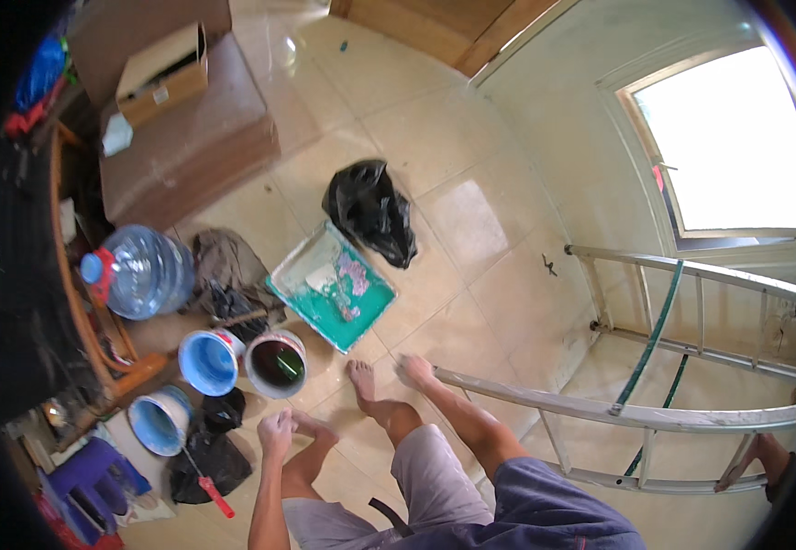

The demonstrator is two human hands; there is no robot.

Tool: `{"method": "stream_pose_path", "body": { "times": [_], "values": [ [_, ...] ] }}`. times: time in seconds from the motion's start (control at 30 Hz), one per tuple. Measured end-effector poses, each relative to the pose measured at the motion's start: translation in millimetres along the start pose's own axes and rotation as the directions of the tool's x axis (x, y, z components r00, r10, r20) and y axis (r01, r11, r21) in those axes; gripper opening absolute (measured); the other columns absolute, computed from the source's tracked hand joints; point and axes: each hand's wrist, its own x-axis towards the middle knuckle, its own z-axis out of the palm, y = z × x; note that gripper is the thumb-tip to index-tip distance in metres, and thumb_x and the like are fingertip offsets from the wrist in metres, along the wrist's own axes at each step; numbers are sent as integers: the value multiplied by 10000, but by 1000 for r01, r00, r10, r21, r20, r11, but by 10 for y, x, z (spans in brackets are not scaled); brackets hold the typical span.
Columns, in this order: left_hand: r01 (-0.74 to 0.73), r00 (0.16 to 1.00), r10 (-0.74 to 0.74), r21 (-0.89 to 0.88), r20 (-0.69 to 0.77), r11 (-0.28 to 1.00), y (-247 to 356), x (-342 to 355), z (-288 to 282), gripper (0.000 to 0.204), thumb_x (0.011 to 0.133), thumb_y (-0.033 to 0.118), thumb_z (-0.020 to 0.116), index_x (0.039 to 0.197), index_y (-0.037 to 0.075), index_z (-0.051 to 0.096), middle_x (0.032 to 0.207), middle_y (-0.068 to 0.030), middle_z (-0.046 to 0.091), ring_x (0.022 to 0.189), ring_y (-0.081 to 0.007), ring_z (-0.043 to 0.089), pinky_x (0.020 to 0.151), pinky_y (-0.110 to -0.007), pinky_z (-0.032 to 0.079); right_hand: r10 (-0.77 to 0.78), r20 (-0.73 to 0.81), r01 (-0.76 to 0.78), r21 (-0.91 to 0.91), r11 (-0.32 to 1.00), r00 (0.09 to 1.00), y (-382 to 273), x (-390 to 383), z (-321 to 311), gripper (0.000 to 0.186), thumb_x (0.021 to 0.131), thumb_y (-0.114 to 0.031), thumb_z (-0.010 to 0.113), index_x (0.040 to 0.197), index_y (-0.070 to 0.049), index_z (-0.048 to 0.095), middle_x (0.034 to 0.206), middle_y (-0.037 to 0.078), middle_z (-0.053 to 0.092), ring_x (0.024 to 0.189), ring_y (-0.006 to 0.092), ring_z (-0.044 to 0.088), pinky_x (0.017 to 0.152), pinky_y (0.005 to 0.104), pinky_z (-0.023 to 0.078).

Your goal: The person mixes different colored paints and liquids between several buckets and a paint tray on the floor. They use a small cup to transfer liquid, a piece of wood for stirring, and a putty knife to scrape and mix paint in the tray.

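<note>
My left hand (276,433) hangs beside my left leg with its fingers curled; nothing shows in it. Past it stand a white bucket (249,362) of dark liquid and a blue-lined bucket (231,341). In front of my right foot, my right hand (414,370) is also curled, close to the end of a metal ladder (508,397); I see no grip on the rail. A paint tray (370,316) with green paint lies ahead of my feet, a pale piece and lilac smears in it. Beside it rests a black plastic bag (372,213).
At left are a large water bottle (148,272), another blue-lined bucket (161,422), a red-handled roller (215,495) and a purple plastic stool (95,486). A cardboard box (164,78) sits on a brown sofa (187,137). Another person's limb (754,456) touches the ladder at right, below a bright window (728,137).
</note>
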Motion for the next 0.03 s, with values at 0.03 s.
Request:
{"method": "stream_pose_path", "body": {
  "times": [0.03],
  "values": [
    [90,996,-90,-24,24,996,136,-176,-173,247,818,242,542,730,18,597,664,-192,580,624,-332,578,577,-454,426,35,22,-33,-75,997,999,538,-261,222,249,845,-220,453,847,-58,642,917,144,635,948,279,591,811,399,472]
  ]
}}
